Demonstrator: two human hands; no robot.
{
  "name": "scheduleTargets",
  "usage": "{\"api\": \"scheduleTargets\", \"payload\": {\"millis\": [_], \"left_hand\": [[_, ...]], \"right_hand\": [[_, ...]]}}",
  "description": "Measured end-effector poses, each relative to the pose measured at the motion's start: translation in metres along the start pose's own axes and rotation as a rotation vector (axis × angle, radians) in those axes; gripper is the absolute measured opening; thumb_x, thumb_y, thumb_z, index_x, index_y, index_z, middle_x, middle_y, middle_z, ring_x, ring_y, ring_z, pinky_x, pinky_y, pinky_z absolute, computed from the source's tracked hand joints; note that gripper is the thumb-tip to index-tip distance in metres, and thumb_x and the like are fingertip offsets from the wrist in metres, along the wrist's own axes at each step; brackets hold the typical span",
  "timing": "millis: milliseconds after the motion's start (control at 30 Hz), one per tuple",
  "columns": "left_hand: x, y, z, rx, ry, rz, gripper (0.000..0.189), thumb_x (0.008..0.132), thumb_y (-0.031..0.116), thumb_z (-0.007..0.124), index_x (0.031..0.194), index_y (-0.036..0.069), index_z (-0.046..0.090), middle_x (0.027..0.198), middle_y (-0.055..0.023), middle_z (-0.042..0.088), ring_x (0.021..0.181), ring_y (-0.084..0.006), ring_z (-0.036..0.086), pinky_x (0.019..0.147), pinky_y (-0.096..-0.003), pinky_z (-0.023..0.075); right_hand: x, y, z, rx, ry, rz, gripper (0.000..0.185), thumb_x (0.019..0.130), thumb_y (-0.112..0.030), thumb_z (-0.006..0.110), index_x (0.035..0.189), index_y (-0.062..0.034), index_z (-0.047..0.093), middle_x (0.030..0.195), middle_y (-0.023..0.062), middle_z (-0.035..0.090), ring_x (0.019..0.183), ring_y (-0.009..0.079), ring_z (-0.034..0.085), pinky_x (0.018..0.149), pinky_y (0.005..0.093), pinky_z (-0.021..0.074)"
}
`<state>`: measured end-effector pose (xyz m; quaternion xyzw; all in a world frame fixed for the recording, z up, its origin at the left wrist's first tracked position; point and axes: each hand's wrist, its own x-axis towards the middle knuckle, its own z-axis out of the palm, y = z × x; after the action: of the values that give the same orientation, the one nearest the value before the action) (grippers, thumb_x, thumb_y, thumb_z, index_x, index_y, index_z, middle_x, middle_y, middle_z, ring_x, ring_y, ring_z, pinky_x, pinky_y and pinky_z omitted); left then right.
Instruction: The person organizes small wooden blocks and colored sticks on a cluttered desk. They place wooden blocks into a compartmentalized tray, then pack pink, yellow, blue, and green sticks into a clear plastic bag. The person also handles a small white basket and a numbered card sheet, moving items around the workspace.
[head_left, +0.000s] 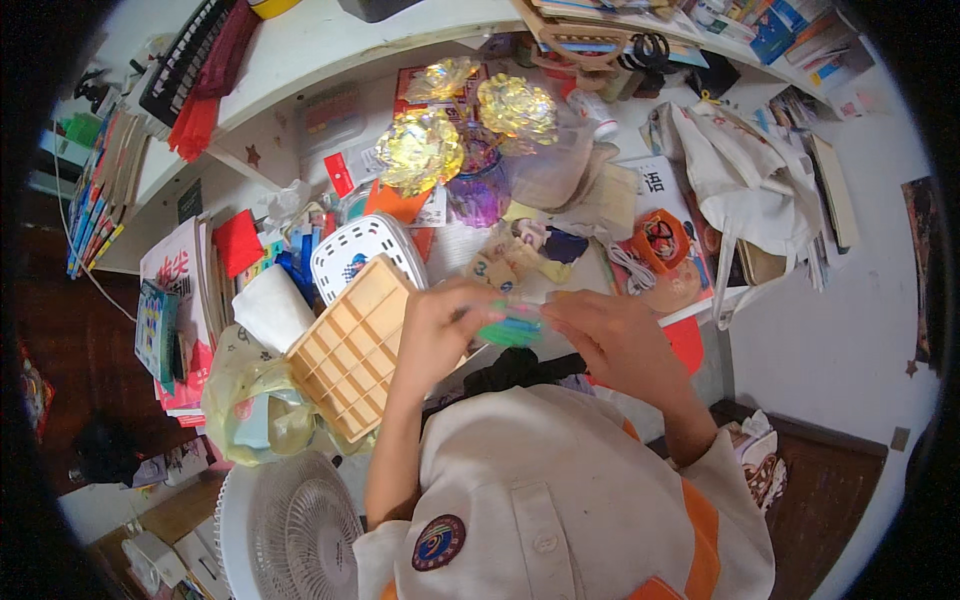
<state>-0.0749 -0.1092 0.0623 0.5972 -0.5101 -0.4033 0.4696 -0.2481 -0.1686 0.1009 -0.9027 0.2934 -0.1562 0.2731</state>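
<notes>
My left hand (442, 326) and my right hand (611, 330) are raised close together in front of my chest, over the desk's front edge. Between them they hold a small clear plastic bag (516, 324) with green and blue pieces inside; the fingers are somewhat blurred. Left of my left hand a wooden tray with small compartments (352, 349) lies tilted, partly over a white lidded box (365, 251). Beyond my hands lie wooden number blocks (491, 271) and a small figure in dark and yellow clothes (551, 244).
Shiny yellow artificial flowers (420, 150) stand in a purple vase (480, 191) further back. An orange container (660, 240) and a white cloth bag (746, 169) lie to the right. A paper roll (274, 307), yellowish plastic bag (255, 401) and white fan (289, 529) are at the left.
</notes>
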Motion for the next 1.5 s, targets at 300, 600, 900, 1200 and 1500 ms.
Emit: {"api": "scheduleTargets", "payload": {"millis": [300, 600, 900, 1200, 1500], "left_hand": [[0.008, -0.005, 0.031, 0.244, 0.370, -0.273, 0.017, 0.069, 0.014, 0.060, 0.072, -0.002, 0.056, 0.058, -0.0067, 0.054, 0.050, -0.0098, 0.048, 0.047, -0.0223, 0.0380], [-0.021, -0.038, 0.051, -0.021, 0.306, -0.369, 0.011, 0.070, 0.010, 0.056, 0.070, -0.001, 0.057, 0.053, -0.0097, 0.054, 0.048, -0.0115, 0.052, 0.046, -0.0233, 0.0399], [-0.019, -0.020, 0.054, 0.304, 0.312, -0.254, 0.005, 0.067, 0.003, 0.049, 0.065, -0.002, 0.051, 0.053, -0.0130, 0.051, 0.047, -0.0200, 0.051, 0.044, -0.0282, 0.0388], [-0.051, -0.019, 0.039, 0.478, 0.366, -0.338, 0.006, 0.065, 0.003, 0.047, 0.061, -0.002, 0.049, 0.048, -0.0110, 0.048, 0.042, -0.0180, 0.046, 0.042, -0.0275, 0.0361], [-0.066, -0.026, 0.034, 0.152, 0.238, -0.449, 0.008, 0.064, 0.003, 0.048, 0.058, -0.002, 0.049, 0.043, -0.0074, 0.044, 0.039, -0.0116, 0.043, 0.039, -0.0245, 0.0331]], "right_hand": [[0.023, 0.047, 0.038, 0.442, 0.003, 0.231, 0.013, 0.063, -0.015, 0.058, 0.061, -0.0022, 0.054, 0.052, 0.0078, 0.052, 0.046, 0.0152, 0.049, 0.044, 0.0265, 0.0371], [0.006, 0.041, 0.078, 0.741, -0.078, 0.335, 0.018, 0.059, -0.002, 0.063, 0.053, 0.0002, 0.046, 0.047, 0.0007, 0.048, 0.046, 0.0028, 0.041, 0.040, 0.0195, 0.0315], [0.002, 0.050, 0.087, 0.934, 0.036, 0.399, 0.020, 0.059, -0.003, 0.063, 0.051, -0.0021, 0.045, 0.049, -0.0012, 0.048, 0.046, 0.0028, 0.041, 0.041, 0.0188, 0.0318], [0.001, 0.062, 0.062, 0.544, 0.098, 0.342, 0.023, 0.065, -0.020, 0.060, 0.056, -0.0023, 0.049, 0.051, 0.0098, 0.049, 0.044, 0.0181, 0.047, 0.044, 0.0290, 0.0367], [0.062, 0.114, 0.097, -0.007, -0.078, 0.335, 0.029, 0.061, -0.024, 0.060, 0.076, -0.0014, 0.049, 0.075, 0.0150, 0.054, 0.070, 0.0303, 0.052, 0.060, 0.0362, 0.0400]]}}
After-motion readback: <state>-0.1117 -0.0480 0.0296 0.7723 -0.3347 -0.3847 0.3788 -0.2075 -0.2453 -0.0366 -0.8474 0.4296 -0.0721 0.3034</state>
